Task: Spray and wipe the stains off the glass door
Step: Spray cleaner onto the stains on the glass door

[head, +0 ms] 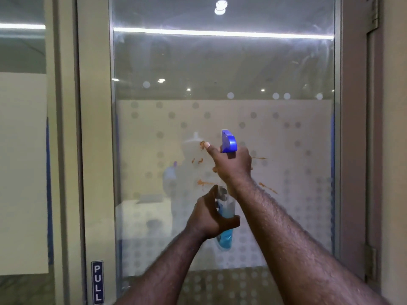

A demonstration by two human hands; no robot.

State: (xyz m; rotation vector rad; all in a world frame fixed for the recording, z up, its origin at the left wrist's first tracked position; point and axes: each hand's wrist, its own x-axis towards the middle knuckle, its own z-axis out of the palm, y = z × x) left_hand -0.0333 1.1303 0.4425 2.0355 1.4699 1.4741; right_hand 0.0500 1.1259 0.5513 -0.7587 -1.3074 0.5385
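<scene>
I see the bottle [225, 216] held up in front of the door [220, 84]. My left hand [210, 214] wraps its blue-filled body; my right hand [231, 166] closes fingers around the neck under the blue head, thumb stretched out. Orange stains [203, 183] surround the right hand. Lower left of the bottle, a sign [97, 282] reads "PULL".

1 spray bottle [225, 213], 2 hands, 1 glass door [220, 69], 1 PULL sign [97, 282]

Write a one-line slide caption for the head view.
Both hands raise a spray bottle, right hand at the blue trigger head, left hand around the body, toward orange stains on the glass door.
</scene>
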